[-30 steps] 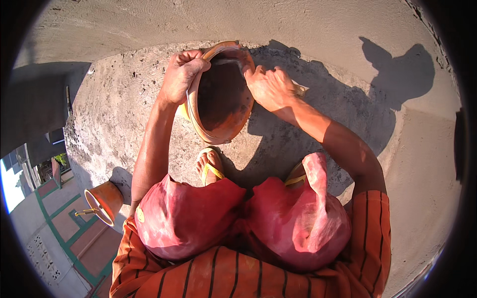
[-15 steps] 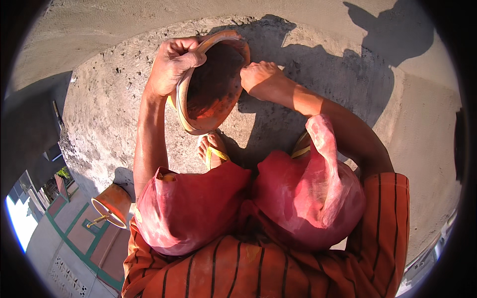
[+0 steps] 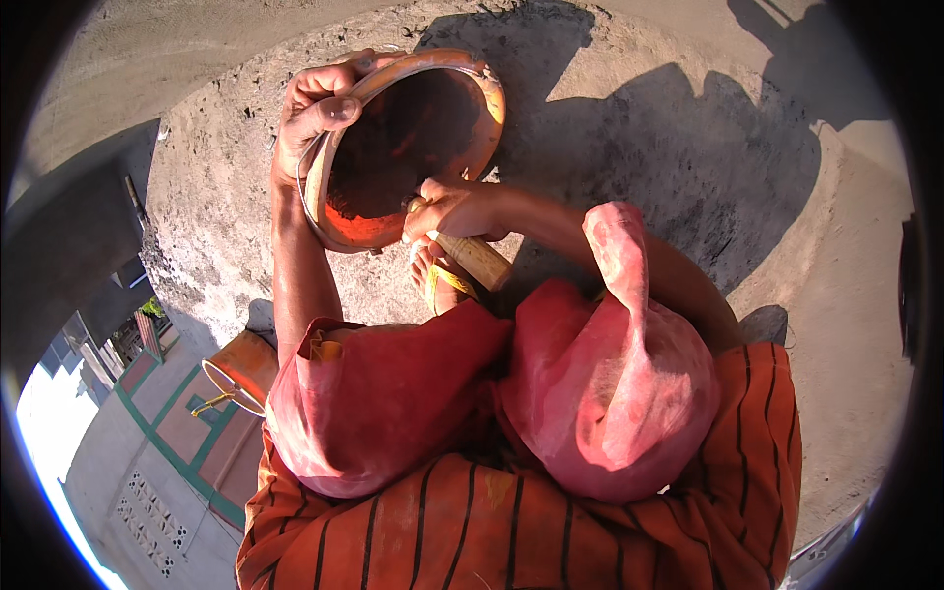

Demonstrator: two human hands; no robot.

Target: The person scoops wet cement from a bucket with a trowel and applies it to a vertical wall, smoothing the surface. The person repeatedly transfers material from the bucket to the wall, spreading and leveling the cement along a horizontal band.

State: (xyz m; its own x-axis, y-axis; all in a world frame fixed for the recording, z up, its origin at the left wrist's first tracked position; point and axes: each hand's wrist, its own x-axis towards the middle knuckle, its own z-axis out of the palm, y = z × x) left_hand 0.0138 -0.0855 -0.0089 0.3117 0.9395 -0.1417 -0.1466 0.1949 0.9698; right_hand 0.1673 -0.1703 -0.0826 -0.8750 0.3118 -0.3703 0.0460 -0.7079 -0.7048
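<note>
A round orange bucket [image 3: 496,110] is tilted with its mouth towards me, its inside dark and orange-stained. My left hand [image 3: 317,110] is closed over its left rim, thumb on the outer lip, close to the thin wire handle. At the near right of the mouth, my right hand [image 3: 454,210] is wrapped around a tool with a thick wooden handle [image 3: 476,262]. That handle sticks out below the fist towards me. The tool's working end is hidden by the hand and the bucket's dark inside, so its kind cannot be made out.
A smaller orange bucket [image 3: 244,366] with a yellow cord stands at the left. My foot in a yellow-strapped sandal [image 3: 444,281] is just below the tilted bucket. Rough concrete [image 3: 211,197] lies underfoot, with a smooth wall edge [image 3: 846,275] on the right.
My right hand has moved from the bucket's right rim down to its near side, and the wooden handle now shows. The bucket has turned and shifted slightly; my left hand keeps hold of it.
</note>
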